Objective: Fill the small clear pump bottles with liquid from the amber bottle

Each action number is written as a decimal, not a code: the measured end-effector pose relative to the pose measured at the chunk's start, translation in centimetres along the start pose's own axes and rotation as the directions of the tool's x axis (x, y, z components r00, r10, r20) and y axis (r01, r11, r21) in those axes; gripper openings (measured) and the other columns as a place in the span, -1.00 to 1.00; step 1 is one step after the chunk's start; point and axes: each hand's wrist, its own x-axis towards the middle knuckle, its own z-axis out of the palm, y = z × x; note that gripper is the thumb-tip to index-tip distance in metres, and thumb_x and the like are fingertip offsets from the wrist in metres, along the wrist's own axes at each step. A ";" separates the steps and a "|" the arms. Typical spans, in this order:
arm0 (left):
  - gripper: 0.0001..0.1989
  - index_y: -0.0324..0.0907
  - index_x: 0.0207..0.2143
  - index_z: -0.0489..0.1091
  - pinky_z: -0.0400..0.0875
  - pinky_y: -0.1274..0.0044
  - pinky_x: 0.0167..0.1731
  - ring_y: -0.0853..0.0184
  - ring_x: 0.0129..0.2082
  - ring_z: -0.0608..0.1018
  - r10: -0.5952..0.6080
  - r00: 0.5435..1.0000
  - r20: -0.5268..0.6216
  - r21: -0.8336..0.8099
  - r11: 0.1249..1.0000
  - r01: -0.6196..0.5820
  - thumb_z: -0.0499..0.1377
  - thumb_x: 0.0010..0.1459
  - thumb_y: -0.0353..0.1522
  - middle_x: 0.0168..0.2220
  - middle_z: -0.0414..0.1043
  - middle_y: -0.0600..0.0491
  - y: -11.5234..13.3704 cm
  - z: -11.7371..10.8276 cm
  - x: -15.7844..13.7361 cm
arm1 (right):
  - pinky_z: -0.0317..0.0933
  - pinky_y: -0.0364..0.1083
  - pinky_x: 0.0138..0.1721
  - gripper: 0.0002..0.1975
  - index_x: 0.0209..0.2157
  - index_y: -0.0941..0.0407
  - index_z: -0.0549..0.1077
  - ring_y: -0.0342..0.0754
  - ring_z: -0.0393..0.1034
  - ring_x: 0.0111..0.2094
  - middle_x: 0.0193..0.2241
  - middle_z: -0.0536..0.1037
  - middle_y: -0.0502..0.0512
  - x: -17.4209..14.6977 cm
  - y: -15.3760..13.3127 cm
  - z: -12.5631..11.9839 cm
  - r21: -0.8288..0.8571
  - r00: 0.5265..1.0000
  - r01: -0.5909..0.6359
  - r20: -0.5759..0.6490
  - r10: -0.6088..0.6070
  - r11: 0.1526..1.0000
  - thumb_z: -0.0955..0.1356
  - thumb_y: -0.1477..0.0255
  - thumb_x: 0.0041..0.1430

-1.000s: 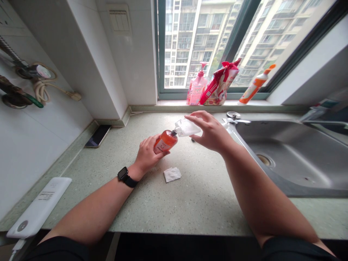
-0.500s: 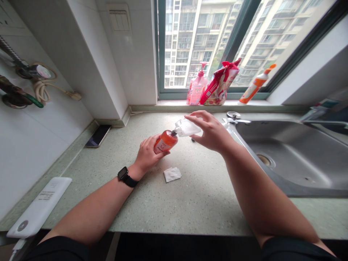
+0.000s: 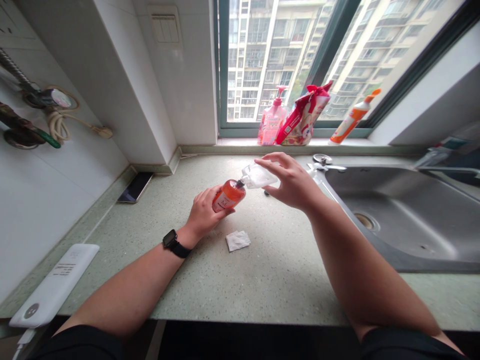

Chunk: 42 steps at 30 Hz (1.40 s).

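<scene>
My left hand (image 3: 206, 210) is wrapped round a bottle of orange-red liquid (image 3: 229, 195) with a pale label, tilted toward the right. Its dark neck meets the mouth of a clear bottle (image 3: 260, 176), which lies almost level. Thumb and fingers of my right hand (image 3: 290, 181) grip the clear bottle's far end from the right. Whether liquid passes between the two necks is too small to tell. Behind my right thumb, a small dark object (image 3: 266, 192) shows in part on the counter. Nearer to me lies a folded white tissue (image 3: 238, 241).
A steel sink (image 3: 397, 210) is set into the counter (image 3: 270, 290) on the right. On the windowsill stand a pink pump bottle (image 3: 272, 122), a red bag (image 3: 305, 115) and an orange-white bottle (image 3: 352, 120). At left lie a phone (image 3: 135, 187) and a white power bank (image 3: 56, 285).
</scene>
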 end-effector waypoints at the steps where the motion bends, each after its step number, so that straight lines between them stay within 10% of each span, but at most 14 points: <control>1: -0.24 -0.09 0.32 0.35 0.51 0.16 0.15 0.00 0.12 0.62 0.001 1.000 0.001 -0.001 1.000 -0.001 0.42 0.20 0.03 0.17 0.57 -0.14 0.0 0.0 0.0 | 0.44 0.31 0.17 -0.25 0.36 -0.11 0.41 0.27 0.45 0.17 0.18 0.49 0.21 0.0 0.0 0.0 -0.002 1.000 0.002 -0.001 -0.002 1.000 0.47 0.54 0.14; 42: -0.23 -0.10 0.31 0.35 0.47 0.14 0.16 -0.01 0.12 0.61 -0.020 0.999 0.029 -0.032 0.999 0.021 0.39 0.21 0.09 0.16 0.57 -0.15 0.1 0.0 0.1 | 0.45 0.32 0.17 -0.28 0.36 -0.11 0.41 0.27 0.45 0.18 0.19 0.50 0.22 0.0 -0.4 -0.4 -0.023 1.000 0.008 0.001 -0.008 1.000 0.44 0.54 0.17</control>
